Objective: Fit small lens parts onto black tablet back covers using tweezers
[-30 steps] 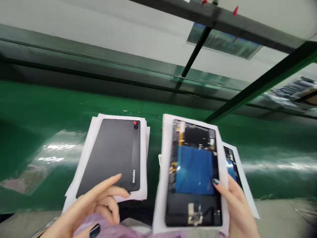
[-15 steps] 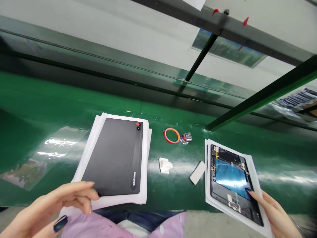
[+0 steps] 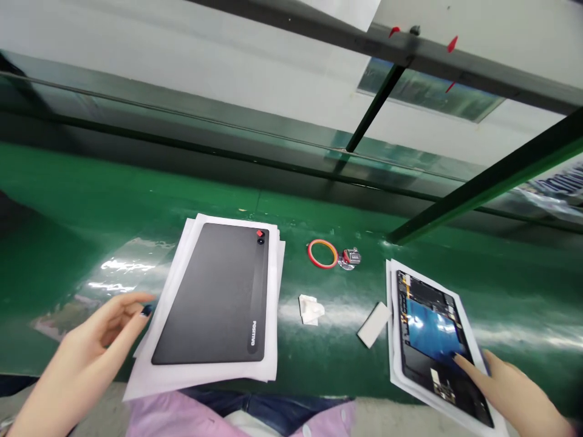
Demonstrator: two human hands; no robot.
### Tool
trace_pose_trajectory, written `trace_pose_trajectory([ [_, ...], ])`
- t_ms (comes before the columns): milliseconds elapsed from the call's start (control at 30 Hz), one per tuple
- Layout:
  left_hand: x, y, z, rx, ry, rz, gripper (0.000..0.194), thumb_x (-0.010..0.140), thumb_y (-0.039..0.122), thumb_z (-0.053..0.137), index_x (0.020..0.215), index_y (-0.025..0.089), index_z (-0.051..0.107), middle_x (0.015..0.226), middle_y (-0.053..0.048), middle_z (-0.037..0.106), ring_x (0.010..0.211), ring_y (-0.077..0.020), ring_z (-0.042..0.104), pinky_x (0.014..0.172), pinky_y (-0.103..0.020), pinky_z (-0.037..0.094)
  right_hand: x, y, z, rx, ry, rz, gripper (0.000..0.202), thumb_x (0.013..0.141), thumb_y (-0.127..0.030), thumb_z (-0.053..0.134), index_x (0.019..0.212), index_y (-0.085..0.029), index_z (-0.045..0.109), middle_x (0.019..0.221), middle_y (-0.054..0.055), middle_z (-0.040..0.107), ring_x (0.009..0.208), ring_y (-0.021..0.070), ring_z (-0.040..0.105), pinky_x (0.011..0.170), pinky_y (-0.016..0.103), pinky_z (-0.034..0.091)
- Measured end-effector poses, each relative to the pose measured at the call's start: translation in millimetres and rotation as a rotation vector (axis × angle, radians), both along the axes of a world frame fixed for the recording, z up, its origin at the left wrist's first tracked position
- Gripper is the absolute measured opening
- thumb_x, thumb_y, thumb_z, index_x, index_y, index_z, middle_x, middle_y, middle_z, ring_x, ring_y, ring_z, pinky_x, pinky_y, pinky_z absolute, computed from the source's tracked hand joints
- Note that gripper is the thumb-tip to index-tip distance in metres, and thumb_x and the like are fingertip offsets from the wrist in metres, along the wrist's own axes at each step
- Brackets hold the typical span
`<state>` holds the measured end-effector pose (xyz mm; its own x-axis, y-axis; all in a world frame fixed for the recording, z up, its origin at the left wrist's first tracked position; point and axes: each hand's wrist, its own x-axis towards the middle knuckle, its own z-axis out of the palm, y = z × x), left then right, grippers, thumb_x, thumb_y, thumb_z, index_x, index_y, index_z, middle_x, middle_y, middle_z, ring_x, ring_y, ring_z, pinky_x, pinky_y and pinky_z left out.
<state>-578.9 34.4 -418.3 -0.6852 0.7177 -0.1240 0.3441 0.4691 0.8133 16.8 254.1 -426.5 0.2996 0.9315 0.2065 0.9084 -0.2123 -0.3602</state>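
A dark grey tablet back marked POSITIVO (image 3: 212, 294) lies on white sheets (image 3: 182, 379) at the centre left, a small red tab by its camera. Just left of the sheets, my left hand (image 3: 98, 340) hovers with fingers bent and thumb near the fingertips; nothing shows in it. At the right, my right hand (image 3: 510, 382) grips the edge of an opened tablet (image 3: 432, 331) and the white sheets (image 3: 401, 376) beneath it. Its thumb rests on the tablet's blue part, and the other fingers are mostly hidden behind the sheets.
Between the tablets on the green table (image 3: 291, 370) lie a red tape ring (image 3: 322, 267), a small taped metal piece (image 3: 351, 257), a crumpled white scrap (image 3: 311, 309) and a white block (image 3: 374, 325). Clear plastic (image 3: 122, 267) lies left. A green post (image 3: 483, 182) stands behind.
My left hand has moved up and left, off the grey tablet's lower corner to beside the sheets. My right hand still holds the opened tablet. The whole view has shifted slightly.
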Motion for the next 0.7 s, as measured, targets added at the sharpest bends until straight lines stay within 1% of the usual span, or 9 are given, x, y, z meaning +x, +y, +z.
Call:
trace_pose_trajectory([
  [67, 8.5, 10.5, 4.5, -0.017, -0.123, -0.014, 0.061, 0.065, 0.084, 0.072, 0.093, 0.030, 0.069, 0.088, -0.001, 0.078, 0.087, -0.0296, 0.074, 0.075, -0.035, 0.059, -32.7, 6.4, -3.7, 0.025, -0.050, 0.070, 0.032, 0.059, -0.061, 0.058, 0.068, -0.031, 0.063, 0.074, 0.028, 0.068, 0.065, 0.0478, 0.067, 0.067, 0.068, 0.048],
  [100, 12.5, 14.9, 6.9, -0.014, -0.138, -0.041, 0.065, 0.062, 0.088, 0.071, 0.088, 0.028, 0.068, 0.083, -0.002, 0.077, 0.082, -0.0291, 0.073, 0.072, -0.035, 0.058, -55.8, 10.2, -5.9, 0.049, -0.055, 0.125, 0.046, 0.068, -0.063, 0.052, 0.088, -0.026, 0.069, 0.098, 0.031, 0.072, 0.086, 0.0504, 0.070, 0.079, 0.069, 0.050],
  [167, 18.4, 21.3, 10.0, 0.016, -0.119, -0.107, 0.066, 0.064, 0.090, 0.066, 0.079, 0.026, 0.066, 0.072, -0.001, 0.072, 0.072, -0.0266, 0.070, 0.067, -0.033, 0.055, -109.6, 19.6, -10.9, 0.081, -0.025, 0.298, 0.068, 0.083, -0.062, 0.044, 0.129, -0.016, 0.063, 0.130, 0.025, 0.068, 0.119, 0.0422, 0.066, 0.099, 0.057, 0.052],
  [233, 21.1, 24.4, 9.8, 0.047, -0.075, -0.151, 0.060, 0.072, 0.086, 0.063, 0.071, 0.026, 0.062, 0.066, 0.000, 0.067, 0.067, -0.0244, 0.066, 0.063, -0.032, 0.052, -162.2, 30.1, -16.3, 0.113, 0.003, 0.427, 0.073, 0.090, -0.059, 0.042, 0.147, -0.014, 0.052, 0.146, 0.019, 0.060, 0.131, 0.0363, 0.060, 0.106, 0.049, 0.051],
  [300, 21.8, 25.1, 6.9, 0.074, -0.048, -0.145, 0.050, 0.078, 0.075, 0.062, 0.071, 0.026, 0.060, 0.067, 0.000, 0.065, 0.066, -0.0236, 0.065, 0.063, -0.031, 0.051, -201.6, 39.3, -21.6, 0.139, 0.025, 0.483, 0.070, 0.093, -0.054, 0.040, 0.147, -0.012, 0.054, 0.149, 0.019, 0.058, 0.130, 0.0392, 0.060, 0.104, 0.053, 0.052],
  [400, 22.6, 24.1, 0.9, 0.103, -0.050, -0.112, 0.036, 0.083, 0.060, 0.060, 0.083, 0.024, 0.060, 0.074, -0.001, 0.067, 0.070, -0.0242, 0.067, 0.066, -0.033, 0.052, -226.5, 49.3, -29.5, 0.167, 0.074, 0.475, 0.062, 0.091, -0.050, 0.041, 0.132, -0.012, 0.067, 0.143, 0.020, 0.063, 0.118, 0.0458, 0.065, 0.094, 0.060, 0.054],
  [500, 24.6, 24.0, -3.3, 0.090, -0.049, -0.116, 0.032, 0.087, 0.056, 0.055, 0.086, 0.024, 0.058, 0.074, 0.000, 0.064, 0.069, -0.0223, 0.065, 0.066, -0.032, 0.050, -223.8, 59.6, -36.3, 0.183, 0.173, 0.427, 0.054, 0.084, -0.049, 0.047, 0.117, -0.016, 0.074, 0.134, 0.018, 0.069, 0.089, 0.0360, 0.073, 0.082, 0.052, 0.058],
  [567, 25.8, 24.9, -4.7, 0.084, -0.038, -0.125, 0.032, 0.089, 0.055, 0.053, 0.079, 0.024, 0.055, 0.070, 0.003, 0.058, 0.066, -0.0197, 0.059, 0.064, -0.031, 0.047, -219.0, 67.0, -38.3, 0.180, 0.248, 0.393, 0.051, 0.078, -0.048, 0.049, 0.110, -0.018, 0.076, 0.128, 0.016, 0.072, 0.068, 0.0267, 0.071, 0.073, 0.047, 0.059],
  [700, 28.7, 27.1, -4.0, 0.107, -0.008, -0.127, 0.036, 0.091, 0.053, 0.051, 0.069, 0.025, 0.049, 0.066, 0.006, 0.046, 0.061, -0.0168, 0.046, 0.060, -0.029, 0.038, -216.8, 72.8, -36.3, 0.181, 0.331, 0.347, 0.046, 0.071, -0.051, 0.051, 0.093, -0.021, 0.077, 0.115, 0.013, 0.076, 0.062, 0.0247, 0.066, 0.069, 0.047, 0.057],
])
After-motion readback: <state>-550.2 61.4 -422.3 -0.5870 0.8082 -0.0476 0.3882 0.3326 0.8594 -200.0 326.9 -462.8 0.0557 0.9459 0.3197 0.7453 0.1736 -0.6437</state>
